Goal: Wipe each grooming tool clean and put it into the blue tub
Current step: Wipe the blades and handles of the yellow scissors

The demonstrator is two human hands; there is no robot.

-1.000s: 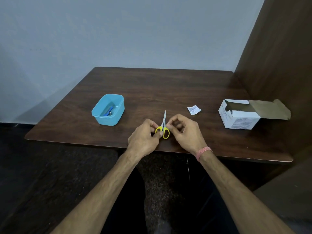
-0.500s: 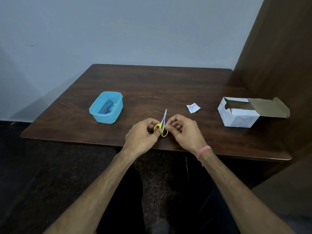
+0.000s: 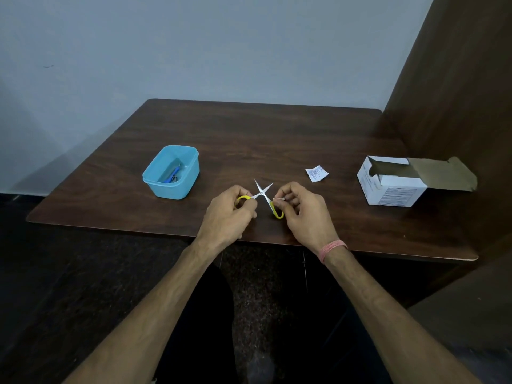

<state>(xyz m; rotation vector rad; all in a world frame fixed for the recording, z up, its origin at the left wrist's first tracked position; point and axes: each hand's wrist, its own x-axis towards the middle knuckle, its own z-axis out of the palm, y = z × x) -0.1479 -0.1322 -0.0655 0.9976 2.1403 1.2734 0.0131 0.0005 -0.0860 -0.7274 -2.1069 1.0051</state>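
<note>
Small scissors (image 3: 262, 193) with yellow loop handles are held over the table's near middle, blades spread apart in an X. My left hand (image 3: 228, 214) grips the left yellow loop. My right hand (image 3: 303, 212) holds the right loop and pinches a small white wipe (image 3: 278, 199) between thumb and fingers. The blue tub (image 3: 155, 187) stands to the left on the table, with a blue-handled tool (image 3: 174, 174) and some metal pieces inside.
A torn white sachet (image 3: 316, 173) lies right of the scissors. An open white cardboard box (image 3: 393, 187) sits at the right, near a brown wall panel (image 3: 454, 92). The dark wooden table (image 3: 249, 134) ends just under my wrists.
The scissors were closed and are now spread open, my hands having pulled the two yellow loops apart. The camera view has tilted a little.
</note>
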